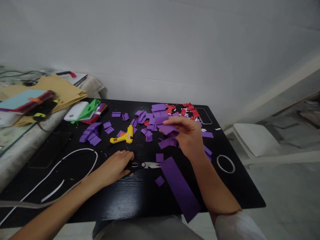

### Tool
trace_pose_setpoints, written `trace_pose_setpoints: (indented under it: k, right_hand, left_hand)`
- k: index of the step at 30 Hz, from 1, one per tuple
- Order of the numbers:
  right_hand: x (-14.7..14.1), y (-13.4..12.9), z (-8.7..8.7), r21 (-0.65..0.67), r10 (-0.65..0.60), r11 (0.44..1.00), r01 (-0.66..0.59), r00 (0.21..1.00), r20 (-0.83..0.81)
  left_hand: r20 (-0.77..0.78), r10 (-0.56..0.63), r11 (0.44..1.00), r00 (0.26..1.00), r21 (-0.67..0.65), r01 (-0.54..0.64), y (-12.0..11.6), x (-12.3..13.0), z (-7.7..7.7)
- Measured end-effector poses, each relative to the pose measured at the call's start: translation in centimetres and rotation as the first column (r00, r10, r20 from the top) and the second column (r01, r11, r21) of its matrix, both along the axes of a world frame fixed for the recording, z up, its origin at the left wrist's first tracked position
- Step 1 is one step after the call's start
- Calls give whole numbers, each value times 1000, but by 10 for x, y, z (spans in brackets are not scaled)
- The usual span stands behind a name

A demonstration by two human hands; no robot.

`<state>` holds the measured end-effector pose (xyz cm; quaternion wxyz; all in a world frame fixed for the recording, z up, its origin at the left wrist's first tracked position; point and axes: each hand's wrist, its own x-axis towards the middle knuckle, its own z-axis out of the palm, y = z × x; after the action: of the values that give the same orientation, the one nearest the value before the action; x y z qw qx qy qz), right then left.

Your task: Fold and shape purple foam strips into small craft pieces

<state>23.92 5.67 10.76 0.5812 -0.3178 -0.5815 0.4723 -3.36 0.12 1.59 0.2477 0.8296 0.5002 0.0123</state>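
Note:
My left hand (122, 162) rests on the table, its fingers curled round the black handles of a pair of scissors (150, 165). The blades lie close to the tabletop and point right, their tips reaching a long purple strip (178, 186). My right hand (188, 133) is raised above the pile and pinches a purple paper piece (168, 129); whether it is one folded piece or more I cannot tell. One small purple square (160, 157) lies just above the blades, and another purple square (159, 181) sits below them.
Left of the purple scraps lies a yellow glue gun (125, 136). Folded purple pieces (91, 133) and red scraps (188, 110) spread across the black table (140, 200). A white cable (82, 150) loops at left; a white ring (225, 164) lies right. Yellow envelopes (60, 91) sit back left.

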Motion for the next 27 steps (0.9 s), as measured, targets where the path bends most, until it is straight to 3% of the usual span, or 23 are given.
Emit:
trace_pose_setpoints:
  k: [4,7,8,10,12,13,16,20,27]
  right_hand:
    - [-2,-3,0,-3,43,999,-43,999,-4]
    - [-3,-5,1,48,5,999,-6,1000,30]
    - [-4,-6,1,78,-22,997,18,999,47]
    - [-5,-9,2,138,-85,988,74,993,81]
    - [-6,-11,1,188,-138,975,116,985,108]
    - [-6,-12,1,212,-157,969,129,980,122]
    - [-7,-13,-2,301,-224,939,168,961,164]
    - [-7,-12,-2,354,-291,913,203,932,215]
    - [-14,-17,4,162,-129,981,106,981,143]
  left_hand:
    - [114,-8,994,993,-109,21,9,2,17]
    - [343,44,998,938,-66,-23,20,16,48]
    - [460,118,992,880,-26,-120,24,23,61]
    - [704,233,954,671,-32,-298,30,39,86]
    - [835,251,946,489,-105,-307,33,54,105]
    - [865,252,951,434,-139,-275,34,60,110]
    - [888,302,948,346,-243,-205,36,71,114]
    - [895,339,935,288,-287,-208,40,71,106]
    - [889,337,921,311,-243,-303,43,65,103]
